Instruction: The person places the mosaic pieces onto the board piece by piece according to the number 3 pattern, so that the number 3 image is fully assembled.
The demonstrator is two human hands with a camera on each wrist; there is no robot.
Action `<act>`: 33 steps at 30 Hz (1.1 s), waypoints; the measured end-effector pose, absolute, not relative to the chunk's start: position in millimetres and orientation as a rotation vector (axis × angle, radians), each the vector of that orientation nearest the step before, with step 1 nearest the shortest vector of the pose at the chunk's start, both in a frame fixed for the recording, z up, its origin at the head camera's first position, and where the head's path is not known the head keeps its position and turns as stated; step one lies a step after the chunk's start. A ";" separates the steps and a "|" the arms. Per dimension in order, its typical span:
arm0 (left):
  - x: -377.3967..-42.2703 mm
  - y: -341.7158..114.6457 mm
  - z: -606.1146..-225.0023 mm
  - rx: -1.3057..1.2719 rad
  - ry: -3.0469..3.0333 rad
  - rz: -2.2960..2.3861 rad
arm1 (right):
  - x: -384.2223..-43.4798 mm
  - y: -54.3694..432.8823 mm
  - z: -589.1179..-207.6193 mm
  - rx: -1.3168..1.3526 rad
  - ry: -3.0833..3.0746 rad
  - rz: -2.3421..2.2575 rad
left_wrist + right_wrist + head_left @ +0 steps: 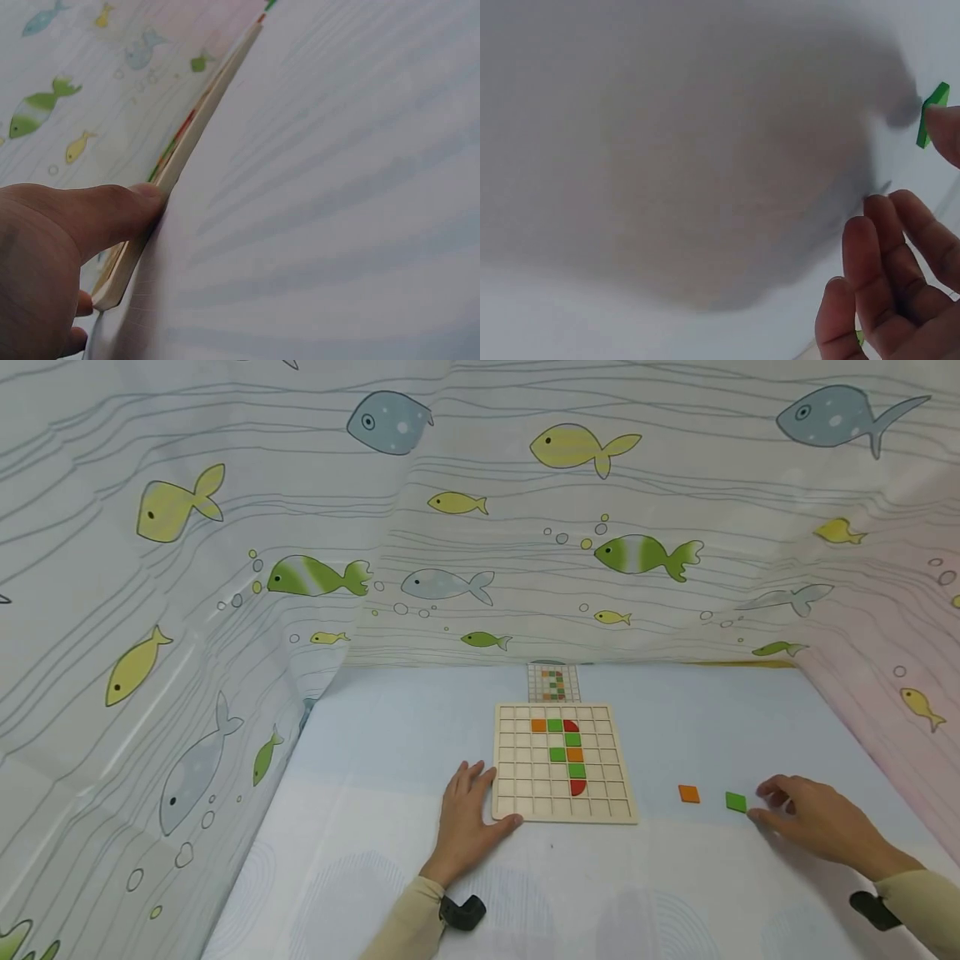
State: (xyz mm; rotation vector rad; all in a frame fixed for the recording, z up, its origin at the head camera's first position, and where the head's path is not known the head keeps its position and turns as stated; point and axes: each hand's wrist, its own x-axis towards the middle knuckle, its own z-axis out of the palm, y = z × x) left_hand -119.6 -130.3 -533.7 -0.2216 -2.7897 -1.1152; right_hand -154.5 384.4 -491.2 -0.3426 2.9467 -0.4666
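A pale wooden grid board (528, 810) lies flat, with orange, green and red tiles forming a bent line plus a short branch. My left hand (468, 818) rests at its near left corner. The left fingers touch the left side, and the thumb (124, 210) presses the front edge in the left wrist view. To the right of the board lie a loose orange square tile (688, 794) and a green square tile (736, 802). Beside the green tile is my right hand (813, 818), fingers loosely bent and thumb tip close to it. Whether they touch cannot be told.
Behind the board lies a small printed pattern card (553, 683) with a similar coloured grid. The table (375, 760) has a pale blue and white cover. Fish-printed sheets (525, 543) stand as walls at the back and both sides.
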 end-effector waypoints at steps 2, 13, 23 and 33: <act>-119.8 -130.4 -534.3 -0.224 -2.787 -1.116 | -154.0 382.2 -491.8 -0.354 2.950 -0.483; -119.6 -130.6 -534.1 -0.246 -2.774 -1.110 | -151.1 370.4 -499.4 -0.480 2.990 -0.554; -119.7 -131.0 -532.9 -0.250 -2.775 -1.104 | -153.4 368.3 -506.9 -0.555 3.025 -0.567; -119.7 -131.5 -531.8 -0.241 -2.784 -1.105 | -153.0 369.7 -510.9 -0.528 3.048 -0.666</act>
